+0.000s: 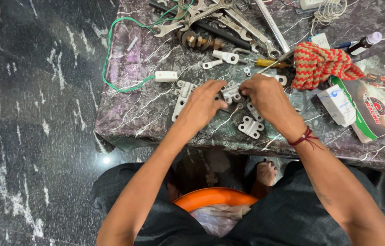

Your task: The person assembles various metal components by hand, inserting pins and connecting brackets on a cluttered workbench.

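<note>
An orange tub sits by the person's knees. On the dark stone bench, the left hand and the right hand both pinch one small white plastic part between them. Past them lie spanners and a green wire.

Table was polished marble-look stone, glossy, purple-grey with white veins. Small brackets looked like matt white plastic. Wrenches were bare shiny metal. Cloth was coarse knit, red and tan. Wire had smooth green plastic sheathing. Booklet was glossy printed paper. Floor was dark glossy stone.
</note>
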